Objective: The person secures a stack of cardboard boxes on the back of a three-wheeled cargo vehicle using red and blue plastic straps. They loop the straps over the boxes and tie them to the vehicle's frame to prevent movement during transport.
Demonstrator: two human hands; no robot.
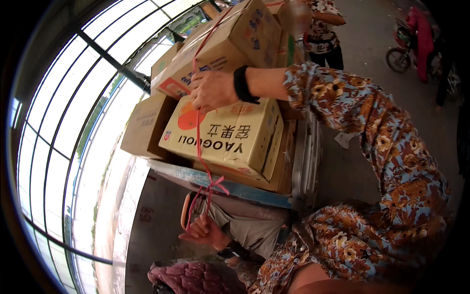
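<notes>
Cord: thin and pinkish-red, it runs over the upper brown carton, down the face of the cream carton and to a knot with short loose ends, in front of the blue rim of the cargo bed.
Step at the knot: we judge that we are drawing the cord tight and tying the stack down.
Next pull: to our eye it calls for firm tension above while the lower strands are taken up snugly; slack could let the upper brown carton shift.
Right hand: ours grasps the cord where the upper brown carton meets the cream one, its back towards us and its fingers curled inward at the left.
Left hand: ours sits low, beneath the knot, fingers half curled; the lower strands run to it and it seems to grasp them, though we cannot tell exactly which fingers pinch.
Sleeved arms: our right arm, in a floral sleeve, bends at the elbow and reaches leftward across the stack, a black wristband at its end; our left forearm rises from the lower edge.
</notes>
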